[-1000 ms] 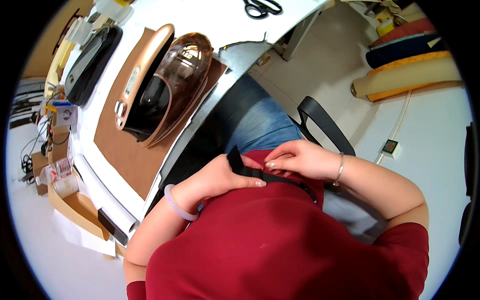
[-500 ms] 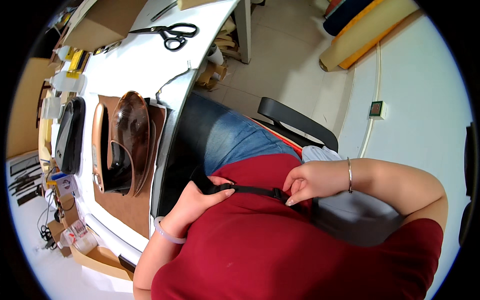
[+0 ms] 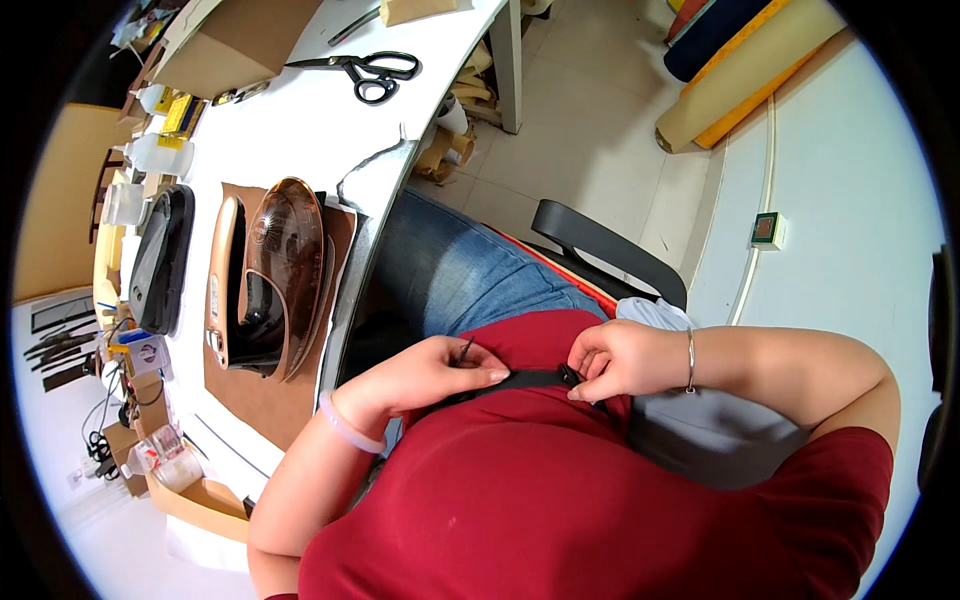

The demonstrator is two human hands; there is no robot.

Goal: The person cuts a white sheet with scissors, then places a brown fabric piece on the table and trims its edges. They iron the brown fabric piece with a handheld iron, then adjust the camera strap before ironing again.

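Across the waist of my dark red shirt runs a black strap (image 3: 530, 380), pulled out between my two hands. My left hand (image 3: 445, 375) is closed on it, thumb pressed against the fingers, and a small dark end sticks up above those fingers. My right hand (image 3: 625, 360) has its fingers curled and pinches a black buckle (image 3: 568, 375) on the strap. On the white table (image 3: 310, 115) to my left, a bronze-coloured, curved object with a see-through brown shell (image 3: 285, 240) lies on a brown sheet (image 3: 255, 405).
A black case (image 3: 163, 260) lies beyond the bronze object. Black-handled scissors (image 3: 370, 75) and a cardboard box (image 3: 235, 50) are at the table's far end. A chair armrest (image 3: 610, 250) stands ahead to the right. Rolls of material (image 3: 745, 80) lean against the wall.
My left hand has moved right along the strap, closer to my right hand. The right hand stays at the buckle. The view has shifted slightly, so the table appears further right.
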